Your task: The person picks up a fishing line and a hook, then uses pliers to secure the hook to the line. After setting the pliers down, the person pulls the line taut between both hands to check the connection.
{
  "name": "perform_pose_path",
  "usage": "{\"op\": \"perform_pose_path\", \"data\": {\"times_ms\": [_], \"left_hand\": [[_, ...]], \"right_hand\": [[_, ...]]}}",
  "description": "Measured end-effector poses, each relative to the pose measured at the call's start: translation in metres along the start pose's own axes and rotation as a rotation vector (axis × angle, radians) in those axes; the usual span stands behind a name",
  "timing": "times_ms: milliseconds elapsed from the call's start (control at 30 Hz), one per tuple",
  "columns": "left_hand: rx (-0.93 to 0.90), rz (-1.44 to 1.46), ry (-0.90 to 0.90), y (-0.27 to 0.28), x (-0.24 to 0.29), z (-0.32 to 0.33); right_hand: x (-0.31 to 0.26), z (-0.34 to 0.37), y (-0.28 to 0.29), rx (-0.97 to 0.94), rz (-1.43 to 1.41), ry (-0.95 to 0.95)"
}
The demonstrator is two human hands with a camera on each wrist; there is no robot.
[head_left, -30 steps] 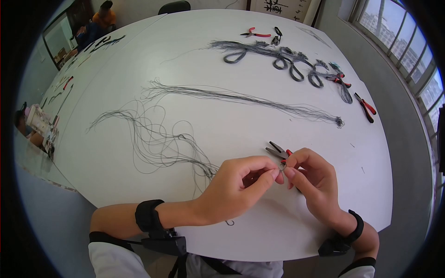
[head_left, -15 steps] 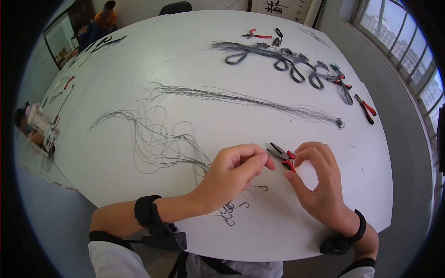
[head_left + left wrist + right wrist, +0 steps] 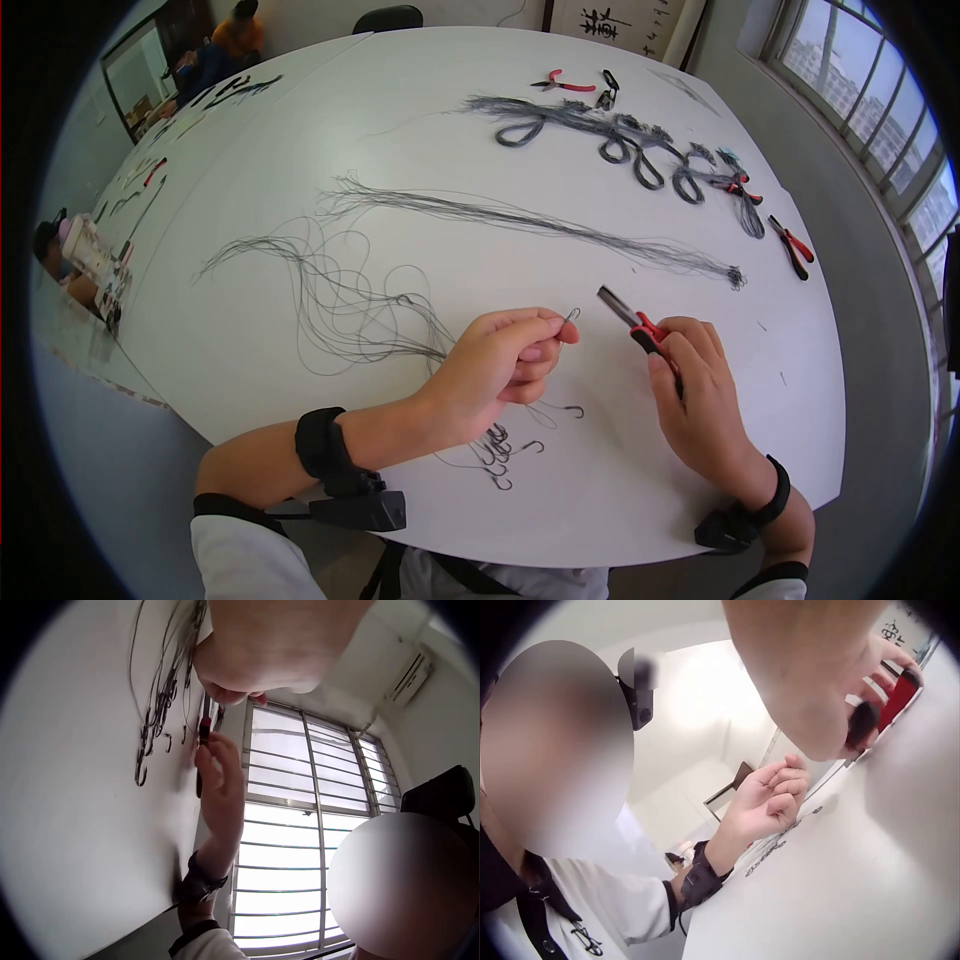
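One small metal hook (image 3: pixel 573 315) is pinched btwn thumb & index finger of the L hand (image 3: pixel 485 370), held above the near half of the white bench (image 3: pixel 620 500), bend up. L grip: closed on the hook, other fingers curled in. By the R hand (image 3: pixel 700 405), flat-nosed pliers w/ red-and-black handles (image 3: pixel 643 328) are gripped at the handles; R grip thus closed round them, nose aimed up & toward the L side, nr the hook but apart from it.

A cluster of dark curved hooks (image 3: pixel 497 440) is seen just beside & below the L hand, toward the near edge. A loose tangle of thin grey line (image 3: pixel 350 345) is spread from behind that hand toward the L edge. Across the mid bench, a long bundle of thin grey line (image 3: pixel 500 213) is laid out, its dark bunched end toward the R edge. Looped dark-grey bundles (image 3: pixel 610 125) are strung from nr the far edge down toward the R edge, w/ red-handled pliers (image 3: pixel 568 86) & a small black tool (image 3: pixel 608 90) beyond them. Red-and-black pliers (image 3: pixel 792 247) are also laid nr the R edge. Assorted long thin tools (image 3: pixel 238 90) are placed nr the far L corner. Black straps (image 3: pixel 325 445) are worn on both wrists.
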State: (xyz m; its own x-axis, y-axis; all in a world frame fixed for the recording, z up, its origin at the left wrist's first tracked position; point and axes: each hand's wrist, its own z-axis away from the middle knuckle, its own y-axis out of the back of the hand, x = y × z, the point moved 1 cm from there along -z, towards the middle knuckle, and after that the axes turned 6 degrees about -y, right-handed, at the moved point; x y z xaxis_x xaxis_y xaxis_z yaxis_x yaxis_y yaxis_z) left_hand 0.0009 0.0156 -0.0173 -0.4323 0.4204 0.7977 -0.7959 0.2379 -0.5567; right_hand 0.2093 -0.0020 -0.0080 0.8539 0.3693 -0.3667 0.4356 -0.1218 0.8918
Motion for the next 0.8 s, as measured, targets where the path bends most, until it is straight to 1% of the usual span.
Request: {"op": "perform_pose_path", "data": {"times_ms": [67, 100, 167, 267, 567, 800], "left_hand": [[-0.005, 0.018, 0.007, 0.0, 0.0, 0.0], [-0.004, 0.025, 0.016, 0.0, 0.0, -0.001], [-0.002, 0.034, 0.027, 0.0, 0.0, 0.0], [-0.021, 0.01, 0.039, -0.003, 0.001, 0.002], [-0.029, -0.032, 0.04, -0.009, -0.001, 0.006], [-0.06, -0.056, 0.015, -0.012, -0.001, 0.009]], "right_hand": [[-0.005, -0.002, 0.001, 0.044, -0.275, -0.036], [-0.006, -0.002, 0.001, 0.043, -0.275, -0.035], [-0.008, -0.001, 0.0, 0.098, -0.252, 0.058], [-0.008, -0.001, -0.003, 0.104, -0.198, 0.11], [-0.014, 0.0, -0.003, 0.145, -0.116, 0.142], [-0.018, 0.003, -0.004, 0.153, -0.119, 0.144]]}}
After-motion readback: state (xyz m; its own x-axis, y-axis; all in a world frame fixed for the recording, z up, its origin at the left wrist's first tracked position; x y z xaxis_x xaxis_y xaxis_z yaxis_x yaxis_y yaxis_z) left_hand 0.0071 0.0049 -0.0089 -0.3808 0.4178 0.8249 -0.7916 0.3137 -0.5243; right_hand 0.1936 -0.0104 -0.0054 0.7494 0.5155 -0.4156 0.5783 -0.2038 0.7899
